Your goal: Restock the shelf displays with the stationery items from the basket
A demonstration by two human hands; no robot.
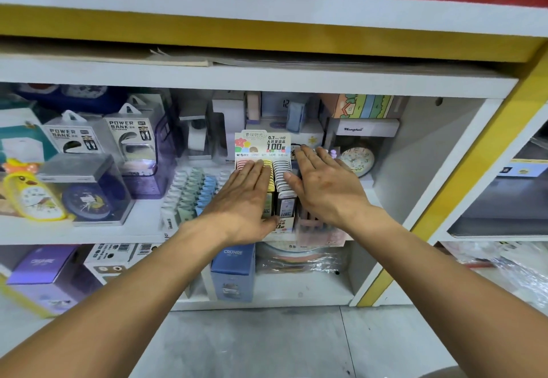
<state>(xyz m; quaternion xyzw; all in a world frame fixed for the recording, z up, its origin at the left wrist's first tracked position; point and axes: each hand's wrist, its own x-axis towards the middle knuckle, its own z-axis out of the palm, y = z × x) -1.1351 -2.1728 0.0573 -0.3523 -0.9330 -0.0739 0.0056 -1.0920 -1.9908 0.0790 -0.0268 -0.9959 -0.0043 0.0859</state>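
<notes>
A display box of pencil-lead cases (280,183) stands on the middle shelf (142,223), with a card header reading 0.7 mm HB 100. Pink, yellow and dark cases fill its rows. My left hand (246,199) lies flat with straight fingers over the left rows of the box. My right hand (323,182) is flat against the box's right side, fingers straight and pointing into the shelf. Neither hand holds anything. No basket is in view.
Left of the box stands a tray of pastel folded items (192,190), then power bank packs (130,137) and boxed clocks (86,196). A round clock (357,159) sits behind my right hand. Boxes fill the lower shelf (232,271). A yellow-edged upright (462,187) bounds the bay on the right.
</notes>
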